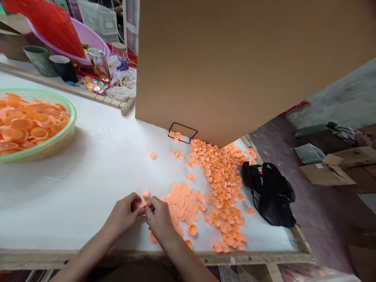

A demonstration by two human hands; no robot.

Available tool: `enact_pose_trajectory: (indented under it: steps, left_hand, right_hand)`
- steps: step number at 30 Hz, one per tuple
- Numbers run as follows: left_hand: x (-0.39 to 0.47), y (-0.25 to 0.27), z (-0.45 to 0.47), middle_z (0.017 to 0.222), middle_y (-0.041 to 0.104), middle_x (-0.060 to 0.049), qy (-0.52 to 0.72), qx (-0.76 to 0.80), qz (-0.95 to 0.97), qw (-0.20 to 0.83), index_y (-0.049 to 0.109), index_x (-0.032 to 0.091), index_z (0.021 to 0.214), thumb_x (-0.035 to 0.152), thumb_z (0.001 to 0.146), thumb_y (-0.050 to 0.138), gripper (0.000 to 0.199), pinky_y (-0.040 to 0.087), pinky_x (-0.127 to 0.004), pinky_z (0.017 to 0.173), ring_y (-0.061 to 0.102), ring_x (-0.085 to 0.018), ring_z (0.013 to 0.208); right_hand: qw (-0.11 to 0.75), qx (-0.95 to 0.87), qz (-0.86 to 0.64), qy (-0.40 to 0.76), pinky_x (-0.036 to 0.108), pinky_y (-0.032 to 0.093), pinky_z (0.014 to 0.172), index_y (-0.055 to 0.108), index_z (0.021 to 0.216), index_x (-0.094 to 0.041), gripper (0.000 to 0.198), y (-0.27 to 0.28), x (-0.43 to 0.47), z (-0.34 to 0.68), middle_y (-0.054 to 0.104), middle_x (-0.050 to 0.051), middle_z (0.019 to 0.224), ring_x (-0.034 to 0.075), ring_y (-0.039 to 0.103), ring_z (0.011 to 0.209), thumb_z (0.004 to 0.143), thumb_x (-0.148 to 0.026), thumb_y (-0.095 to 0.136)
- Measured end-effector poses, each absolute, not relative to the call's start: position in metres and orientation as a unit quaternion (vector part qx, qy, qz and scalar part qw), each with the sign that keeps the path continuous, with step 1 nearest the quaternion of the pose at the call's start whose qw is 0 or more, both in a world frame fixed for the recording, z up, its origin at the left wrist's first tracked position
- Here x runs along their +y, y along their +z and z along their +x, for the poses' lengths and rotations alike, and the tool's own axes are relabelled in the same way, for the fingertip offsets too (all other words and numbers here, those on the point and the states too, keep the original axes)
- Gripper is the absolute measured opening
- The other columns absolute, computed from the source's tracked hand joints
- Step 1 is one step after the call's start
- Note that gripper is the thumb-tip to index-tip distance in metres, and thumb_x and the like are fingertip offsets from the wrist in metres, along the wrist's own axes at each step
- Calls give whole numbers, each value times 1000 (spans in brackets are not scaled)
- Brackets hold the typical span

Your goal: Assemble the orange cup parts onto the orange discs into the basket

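Observation:
My left hand [128, 211] and my right hand [158, 217] meet over the front of the white table, fingers closed on a small orange plastic piece [142, 209] between them. Just beyond my fingertips lies a loose orange cup-shaped piece [146, 194]. Right of my right hand, flat orange discs [181, 201] overlap in a patch. Farther right, a long heap of small orange cups [223, 184] runs from the large carton to the front edge. My fingers partly hide the held piece.
A green-rimmed basket [72, 117] full of orange pieces stands at left. A big cardboard box [235, 66] rises at the back. A black bag [272, 196] lies at the right edge, and a black wire frame [183, 126] by the box. Cups [41, 60] and packets stand behind a wooden strip.

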State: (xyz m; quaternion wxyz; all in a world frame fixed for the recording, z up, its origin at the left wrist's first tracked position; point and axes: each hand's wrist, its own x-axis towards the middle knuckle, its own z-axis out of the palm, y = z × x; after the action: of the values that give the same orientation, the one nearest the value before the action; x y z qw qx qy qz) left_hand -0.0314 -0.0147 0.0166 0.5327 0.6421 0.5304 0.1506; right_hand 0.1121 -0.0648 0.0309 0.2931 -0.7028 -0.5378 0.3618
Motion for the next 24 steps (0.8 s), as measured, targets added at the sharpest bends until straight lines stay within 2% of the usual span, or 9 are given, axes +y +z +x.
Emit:
enact_pose_trajectory:
  steps: [2, 4, 6, 7, 10, 12, 16, 20, 24]
  left_hand:
    - [-18, 19, -35, 67, 61, 0, 169, 512, 619, 571, 60, 18, 90, 41, 76, 59, 26, 47, -27, 58, 58, -16, 61]
    - [-24, 23, -39, 81, 67, -3, 215, 490, 601, 593, 62, 18, 94, 38, 77, 61, 26, 52, -29, 68, 63, -18, 74]
    - [-31, 28, -43, 96, 67, -4, 274, 475, 592, 591, 64, 20, 97, 36, 80, 60, 23, 54, -30, 79, 64, -19, 90]
    - [-34, 30, -44, 100, 67, -4, 300, 470, 592, 582, 64, 22, 97, 35, 81, 60, 21, 54, -30, 82, 63, -18, 95]
    - [-43, 36, -46, 97, 65, -3, 354, 460, 602, 548, 66, 23, 95, 33, 82, 61, 16, 56, -28, 78, 63, -18, 95]
    - [-46, 40, -46, 98, 65, -3, 364, 446, 613, 541, 66, 23, 94, 30, 82, 62, 14, 57, -27, 78, 64, -18, 95]
    - [-51, 49, -48, 99, 71, -2, 342, 429, 641, 537, 67, 24, 100, 25, 83, 60, 18, 57, -27, 86, 68, -16, 93]
    - [-56, 59, -52, 94, 75, -1, 352, 436, 676, 479, 71, 25, 100, 24, 80, 62, 22, 57, -24, 80, 71, -16, 85]
    - [-63, 61, -55, 88, 76, 0, 336, 448, 669, 489, 74, 25, 92, 25, 77, 62, 20, 57, -25, 76, 71, -18, 79]
  right_hand:
    - [308, -578, -681, 327, 23, 42, 56, 56, 74, -21, 16, 33, -73, 111, 60, -1, 70, 13, 56, 64, 85, -12, 48]
    - [339, -608, -663, 276, 26, 46, 64, 59, 82, -22, 14, 35, -82, 108, 62, 1, 78, 15, 58, 71, 89, -16, 48]
    - [377, -603, -660, 243, 27, 48, 67, 60, 98, -23, 14, 39, -91, 106, 63, 3, 88, 16, 59, 76, 90, -18, 51]
    - [392, -593, -661, 242, 27, 49, 67, 58, 108, -23, 20, 40, -94, 105, 63, 5, 94, 16, 59, 78, 89, -18, 52]
    - [413, -581, -642, 283, 26, 52, 68, 51, 123, -24, 35, 45, -97, 103, 61, 7, 108, 17, 60, 89, 89, -18, 52]
    - [418, -584, -622, 312, 26, 53, 72, 55, 117, -25, 28, 48, -96, 102, 62, 5, 105, 16, 60, 91, 91, -18, 50]
    - [436, -579, -608, 323, 26, 51, 75, 59, 103, -24, 14, 55, -95, 101, 64, 2, 92, 14, 61, 84, 92, -20, 51]
    - [443, -584, -602, 317, 26, 51, 72, 60, 101, -23, 12, 57, -101, 103, 63, 2, 88, 14, 61, 80, 91, -23, 54]
    - [419, -581, -633, 295, 26, 51, 66, 62, 97, -23, 11, 49, -113, 102, 62, 1, 77, 14, 60, 69, 88, -27, 57]
